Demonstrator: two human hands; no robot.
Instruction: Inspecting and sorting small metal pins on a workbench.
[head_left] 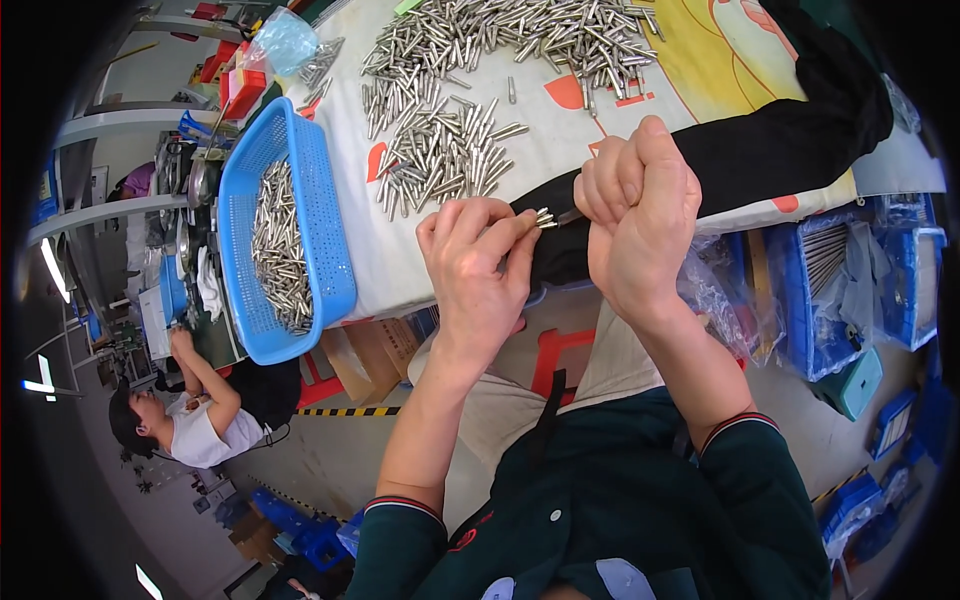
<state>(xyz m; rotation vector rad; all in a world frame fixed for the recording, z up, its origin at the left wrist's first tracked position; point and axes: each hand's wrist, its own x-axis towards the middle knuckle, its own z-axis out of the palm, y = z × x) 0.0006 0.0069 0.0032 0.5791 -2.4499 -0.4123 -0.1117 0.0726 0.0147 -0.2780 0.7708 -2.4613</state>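
My left hand (478,255) pinches a few short silvery metal pins (545,218) between thumb and fingertips, their ends pointing to the right. Close beside it, my right hand (640,205) is closed in a fist with the thumb on top. A thin dark tip (570,215) pokes out of that fist toward the pins; the rest of this tool is hidden in the palm. Both hands are over a black cloth (745,150) along the table's near edge. Beyond them, a large heap of similar metal pins (440,150) spreads over the printed tablecloth (375,255).
Left on the table, a blue perforated basket (335,230) holds many more pins. Red boxes (242,90) and a clear plastic bag (283,42) lie behind it. Blue crates (800,290) stand at the right. Another person (205,425) sits working at far left.
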